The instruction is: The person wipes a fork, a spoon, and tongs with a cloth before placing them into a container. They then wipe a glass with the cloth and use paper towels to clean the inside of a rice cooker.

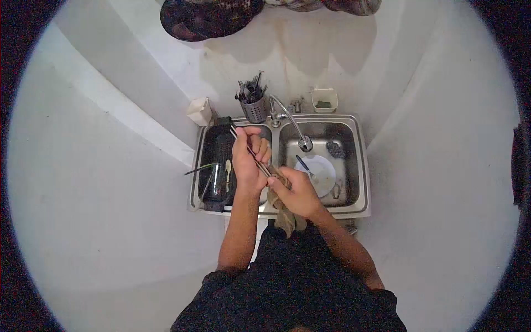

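Note:
My left hand (pixel 246 166) is closed around a pair of thin, metallic-looking chopsticks (pixel 258 163), which slant from upper left to lower right in front of the sink. A brown cloth (pixel 285 218) is gripped in my right hand (pixel 298 193), wrapped about the lower end of the chopsticks and hanging down. Both hands are above the near middle of the double sink (pixel 362 166). Inside the right basin lie a white plate (pixel 326 169), a dark-handled utensil (pixel 302 163) and a small glass-like item (pixel 336 191).
A dark dish rack (pixel 213 145) in the left basin holds a clear glass (pixel 216 180) and a pale spoon (pixel 228 167). Behind stand a metal utensil holder (pixel 255 110), the faucet (pixel 289 113) and a white sponge box (pixel 324 95). A dark scrubber (pixel 334 149) lies in the right basin.

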A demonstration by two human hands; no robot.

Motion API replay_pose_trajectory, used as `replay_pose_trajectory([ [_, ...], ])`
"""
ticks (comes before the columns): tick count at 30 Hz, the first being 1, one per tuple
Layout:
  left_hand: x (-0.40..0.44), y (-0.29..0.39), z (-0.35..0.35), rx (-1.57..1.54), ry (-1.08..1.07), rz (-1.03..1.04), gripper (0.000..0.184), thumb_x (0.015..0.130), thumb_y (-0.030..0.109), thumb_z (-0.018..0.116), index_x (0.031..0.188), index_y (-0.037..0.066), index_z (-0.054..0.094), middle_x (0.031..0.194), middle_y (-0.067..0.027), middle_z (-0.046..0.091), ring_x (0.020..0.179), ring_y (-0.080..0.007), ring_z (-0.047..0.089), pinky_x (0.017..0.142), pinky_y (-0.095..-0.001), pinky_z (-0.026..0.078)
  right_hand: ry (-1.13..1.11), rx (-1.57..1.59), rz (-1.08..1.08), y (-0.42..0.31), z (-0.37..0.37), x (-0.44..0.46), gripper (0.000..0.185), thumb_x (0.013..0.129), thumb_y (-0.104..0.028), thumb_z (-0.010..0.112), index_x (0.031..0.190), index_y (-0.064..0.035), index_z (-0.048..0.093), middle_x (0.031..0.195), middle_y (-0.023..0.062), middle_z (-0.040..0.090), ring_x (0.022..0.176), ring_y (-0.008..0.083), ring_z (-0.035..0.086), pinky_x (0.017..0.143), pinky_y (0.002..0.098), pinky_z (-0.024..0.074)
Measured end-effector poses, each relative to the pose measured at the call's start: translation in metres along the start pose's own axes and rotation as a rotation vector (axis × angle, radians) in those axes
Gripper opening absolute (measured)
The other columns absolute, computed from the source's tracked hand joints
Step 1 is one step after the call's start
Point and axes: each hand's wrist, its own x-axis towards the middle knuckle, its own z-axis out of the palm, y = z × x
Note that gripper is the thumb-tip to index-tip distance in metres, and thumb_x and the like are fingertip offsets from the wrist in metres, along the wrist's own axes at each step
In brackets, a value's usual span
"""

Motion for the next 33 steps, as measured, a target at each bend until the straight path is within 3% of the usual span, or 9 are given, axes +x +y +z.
replay_pose_trajectory([
  [3, -0.005, 0.000, 0.010, 0.300, -0.032, -0.048, 0.036, 0.102, 0.037, 0.048, 0.104, 0.003, 0.060, 0.064, 0.0038, 0.041, 0.054, -0.0070, 0.038, 0.050, -0.0233, 0.034, 0.100, -0.041, -0.003, 0.002, -0.001, 0.001, 0.025, 0.095, -0.022, 0.060, 0.097, 0.0028, 0.063, 0.074, 0.0088, 0.063, 0.070, 0.0105, 0.057, 0.065, 0.0313, 0.0473],
  [7, -0.020, -0.006, 0.013, 0.561, -0.142, -0.194, 0.040, 0.102, 0.036, 0.048, 0.108, -0.001, 0.064, 0.082, -0.0061, 0.065, 0.074, -0.0123, 0.061, 0.070, -0.0259, 0.049, 0.200, 0.021, -0.020, -0.003, -0.008, 0.004, 0.027, 0.096, -0.023, 0.058, 0.102, 0.0027, 0.063, 0.076, 0.0095, 0.064, 0.072, 0.0124, 0.058, 0.068, 0.0320, 0.0476],
  [8, -0.021, -0.007, 0.007, 0.525, -0.157, -0.231, 0.042, 0.103, 0.036, 0.047, 0.106, -0.002, 0.065, 0.091, -0.0112, 0.069, 0.083, -0.0152, 0.064, 0.079, -0.0279, 0.051, 0.151, 0.093, 0.005, -0.004, -0.011, 0.004, 0.027, 0.096, -0.023, 0.059, 0.103, 0.0021, 0.064, 0.077, 0.0087, 0.064, 0.073, 0.0124, 0.058, 0.069, 0.0311, 0.0474],
  [14, -0.009, -0.006, 0.002, 0.399, 0.005, -0.137, 0.044, 0.104, 0.036, 0.044, 0.106, -0.003, 0.063, 0.091, -0.0132, 0.069, 0.080, -0.0183, 0.066, 0.077, -0.0293, 0.052, 0.086, -0.074, 0.020, 0.018, 0.001, 0.004, 0.028, 0.093, -0.026, 0.062, 0.099, 0.0009, 0.064, 0.076, 0.0141, 0.067, 0.069, 0.0199, 0.064, 0.066, 0.0372, 0.0507],
  [17, 0.005, 0.003, -0.014, 0.258, 0.031, -0.072, 0.043, 0.104, 0.037, 0.044, 0.107, -0.002, 0.061, 0.091, -0.0131, 0.069, 0.082, -0.0215, 0.067, 0.078, -0.0330, 0.055, -0.134, -0.039, 0.070, 0.009, -0.003, -0.007, 0.025, 0.095, -0.023, 0.061, 0.099, 0.0019, 0.065, 0.079, 0.0067, 0.063, 0.076, 0.0102, 0.058, 0.068, 0.0303, 0.0474],
  [20, 0.011, 0.017, -0.030, 0.142, 0.030, -0.031, 0.044, 0.103, 0.038, 0.043, 0.110, -0.002, 0.059, 0.093, -0.0127, 0.069, 0.086, -0.0242, 0.067, 0.081, -0.0378, 0.056, 0.117, -0.025, -0.149, 0.026, 0.004, -0.010, 0.026, 0.095, -0.024, 0.061, 0.100, 0.0011, 0.064, 0.081, 0.0061, 0.063, 0.078, 0.0095, 0.058, 0.068, 0.0298, 0.0475],
  [24, -0.005, 0.010, -0.016, 0.182, 0.034, -0.050, 0.043, 0.104, 0.034, 0.042, 0.116, -0.005, 0.056, 0.100, -0.0158, 0.068, 0.093, -0.0247, 0.066, 0.086, -0.0372, 0.055, 0.271, 0.258, 0.023, 0.007, -0.012, 0.002, 0.034, 0.094, -0.030, 0.062, 0.112, -0.0010, 0.059, 0.086, 0.0149, 0.065, 0.079, 0.0257, 0.064, 0.076, 0.0393, 0.0506],
  [28, -0.020, -0.014, 0.006, 0.205, 0.014, -0.099, 0.044, 0.104, 0.033, 0.045, 0.127, -0.003, 0.054, 0.114, -0.0158, 0.066, 0.105, -0.0219, 0.063, 0.088, -0.0314, 0.053, 0.308, -0.160, -0.248, 0.014, 0.003, 0.017, 0.034, 0.094, -0.026, 0.059, 0.114, 0.0010, 0.057, 0.095, 0.0207, 0.063, 0.092, 0.0363, 0.064, 0.082, 0.0435, 0.0492],
  [33, -0.021, -0.007, 0.006, 0.307, 0.099, -0.109, 0.042, 0.103, 0.034, 0.047, 0.126, 0.000, 0.056, 0.110, -0.0124, 0.068, 0.091, -0.0151, 0.064, 0.080, -0.0276, 0.052, 0.201, -0.188, -0.125, 0.009, 0.010, 0.011, 0.029, 0.089, -0.018, 0.063, 0.109, 0.0036, 0.059, 0.091, 0.0236, 0.066, 0.085, 0.0406, 0.065, 0.075, 0.0414, 0.0504],
])
